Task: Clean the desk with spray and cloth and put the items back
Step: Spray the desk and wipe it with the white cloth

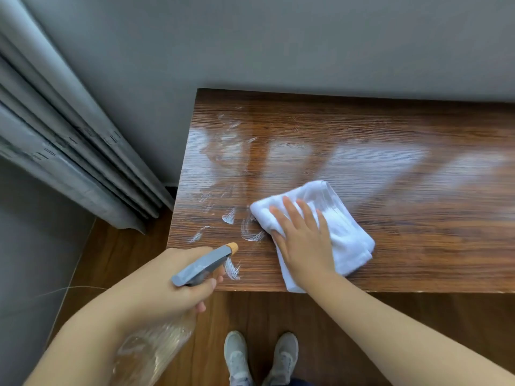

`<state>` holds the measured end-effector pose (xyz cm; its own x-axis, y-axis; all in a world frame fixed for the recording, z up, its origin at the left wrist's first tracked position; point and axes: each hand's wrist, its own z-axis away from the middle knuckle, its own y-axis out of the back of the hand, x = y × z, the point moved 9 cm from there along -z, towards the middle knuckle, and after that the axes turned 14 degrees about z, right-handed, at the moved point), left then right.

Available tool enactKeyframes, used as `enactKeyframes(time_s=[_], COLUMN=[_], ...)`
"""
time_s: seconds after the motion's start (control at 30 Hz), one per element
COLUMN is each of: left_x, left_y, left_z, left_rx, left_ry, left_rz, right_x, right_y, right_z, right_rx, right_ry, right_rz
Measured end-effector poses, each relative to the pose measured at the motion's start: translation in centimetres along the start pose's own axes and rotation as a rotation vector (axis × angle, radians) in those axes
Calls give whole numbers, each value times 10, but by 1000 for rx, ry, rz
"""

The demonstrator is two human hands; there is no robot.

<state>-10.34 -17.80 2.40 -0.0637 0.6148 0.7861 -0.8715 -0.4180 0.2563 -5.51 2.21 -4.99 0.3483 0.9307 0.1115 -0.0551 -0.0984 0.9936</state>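
- One folded white cloth (328, 218) is being pressed flat on the near left part of the desk (418, 218) by the right hand (303, 240), fingers straight and spread; being soft and limp, it is probably best handled under a flat palm.
- White foam streaks (250, 232) are lying just left of the cloth.
- A clear spray bottle (156, 346) is being gripped round its neck by the left hand (172, 285), the grey trigger head (206, 264) pointing over the near edge; it is judged light and possibly slippery.
- Grey curtains (69, 140) are hanging far left.

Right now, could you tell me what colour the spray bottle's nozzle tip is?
Orange, on a grey trigger head; the spray bottle shows best in the head view.
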Motion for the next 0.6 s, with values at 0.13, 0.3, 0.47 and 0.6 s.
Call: enactKeyframes(time_s=[0.13,0.3,0.47,0.6], left_x=[2,-1,-3,-1], left_y=[5,11,12,11], left_z=[3,6,9,8], left_rx=[30,57,71,77], left_ry=[-1,7,0,-10], left_rz=[25,28,19,50], right_x=[-15,10,75,96], right_y=[5,4,-3,-4], right_z=[-43,-79,-60,-12], right_rx=[-23,-32,-26,6], right_ry=[-21,-53,-159,-171], right_rz=[-30,-5,6,-25])
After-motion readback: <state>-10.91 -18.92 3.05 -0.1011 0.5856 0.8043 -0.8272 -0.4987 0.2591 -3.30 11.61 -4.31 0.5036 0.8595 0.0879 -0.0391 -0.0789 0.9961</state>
